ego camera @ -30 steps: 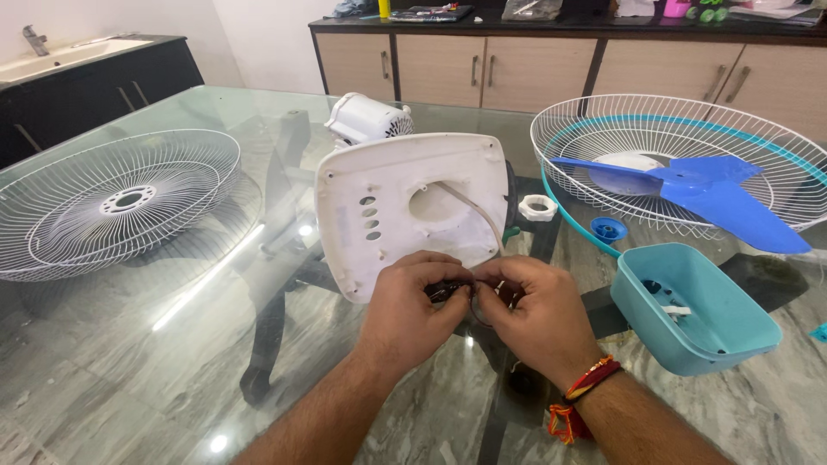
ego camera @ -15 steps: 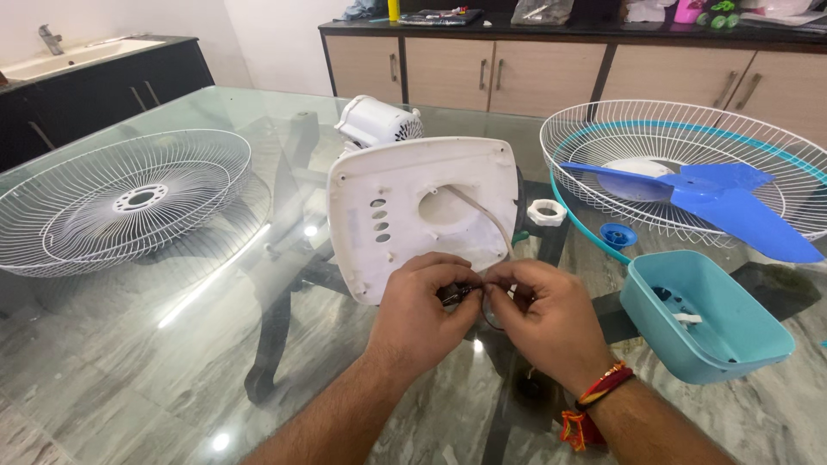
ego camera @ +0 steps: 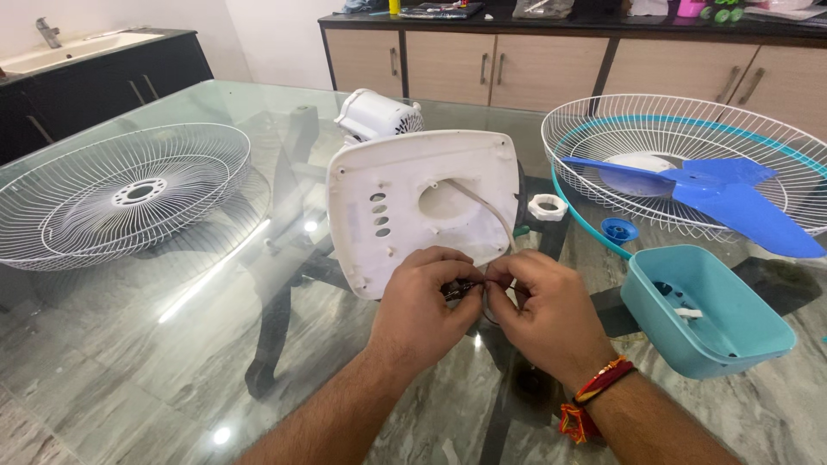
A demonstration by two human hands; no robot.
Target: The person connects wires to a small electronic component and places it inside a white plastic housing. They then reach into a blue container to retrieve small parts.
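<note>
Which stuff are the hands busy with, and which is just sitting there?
In hand: left hand and right hand pinch a small dark part by the white fan housing.

Lying about: white grille, blue blade, teal cover, white nut.

A small dark part pinched between the fingers of both hands is mostly hidden, too small to identify.
</note>
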